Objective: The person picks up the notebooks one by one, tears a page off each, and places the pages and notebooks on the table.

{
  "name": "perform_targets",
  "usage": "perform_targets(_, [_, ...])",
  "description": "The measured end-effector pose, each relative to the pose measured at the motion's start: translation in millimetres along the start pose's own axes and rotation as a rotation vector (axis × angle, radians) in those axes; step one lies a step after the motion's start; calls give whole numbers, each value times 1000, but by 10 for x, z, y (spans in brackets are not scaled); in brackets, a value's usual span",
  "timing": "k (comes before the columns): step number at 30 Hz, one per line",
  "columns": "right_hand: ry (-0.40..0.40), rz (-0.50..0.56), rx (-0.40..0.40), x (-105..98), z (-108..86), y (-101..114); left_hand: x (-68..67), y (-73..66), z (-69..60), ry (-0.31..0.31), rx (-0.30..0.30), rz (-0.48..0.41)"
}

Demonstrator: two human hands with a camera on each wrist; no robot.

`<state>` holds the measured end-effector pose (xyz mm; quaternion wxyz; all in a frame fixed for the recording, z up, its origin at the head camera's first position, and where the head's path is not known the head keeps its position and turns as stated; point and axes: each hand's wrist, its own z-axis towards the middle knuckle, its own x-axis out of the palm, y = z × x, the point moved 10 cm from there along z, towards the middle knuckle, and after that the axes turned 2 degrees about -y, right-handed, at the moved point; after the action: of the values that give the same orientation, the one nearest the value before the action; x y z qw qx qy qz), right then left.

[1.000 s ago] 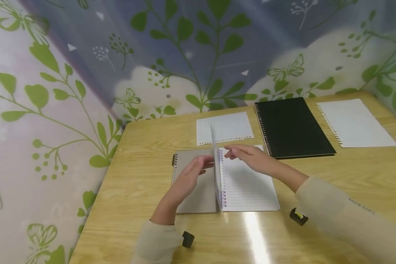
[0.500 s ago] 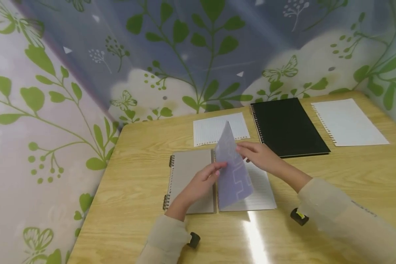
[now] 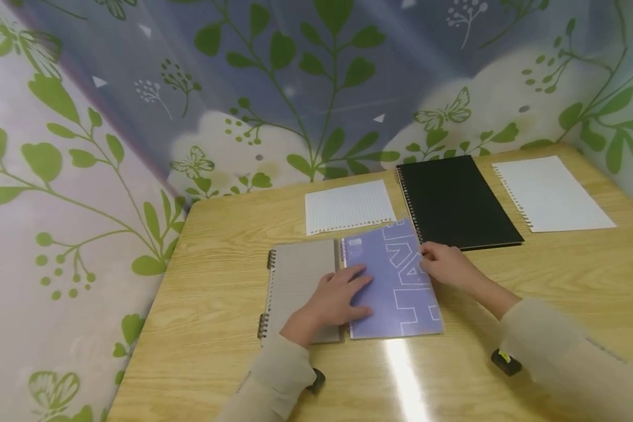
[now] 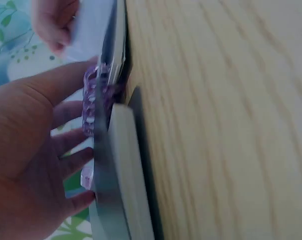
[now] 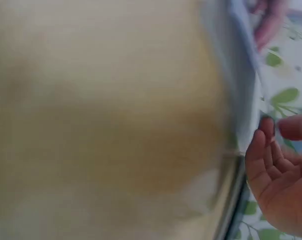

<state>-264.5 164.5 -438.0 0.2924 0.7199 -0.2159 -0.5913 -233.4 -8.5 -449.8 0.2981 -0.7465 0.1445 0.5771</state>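
A coil-bound notebook with a purple cover (image 3: 390, 305) lies on the table, its cover folded over the lined pages. My left hand (image 3: 334, 299) rests with spread fingers across its bound side; in the left wrist view, those fingers are beside the purple coil (image 4: 90, 107). At the cover's right edge, my right hand (image 3: 451, 266) pinches with curled fingers, and the right wrist view shows that edge (image 5: 245, 75) slightly raised. Left of the purple notebook, partly under my left wrist, lies a grey-covered notebook (image 3: 302, 266) with dark rings.
Behind the notebooks lies a torn lined sheet (image 3: 348, 206). A large black spiral notebook (image 3: 456, 202) is at the back right, with a torn white sheet (image 3: 556, 193) beyond it. A patterned wall (image 3: 274, 140) borders the table (image 3: 221, 234).
The purple cover has swung from upright over to the right, down onto the lined pages. My right hand has moved right with its edge; my left hand has come onto the bound side.
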Motion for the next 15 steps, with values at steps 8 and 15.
perform_targets(8, [-64, -388, -144, 126, -105, 50, 0, -81, 67, 33, -47, 73])
perform_targets(15, [-23, -395, -171, 104, -79, 16, -25, -93, 108, 45, -65, 96])
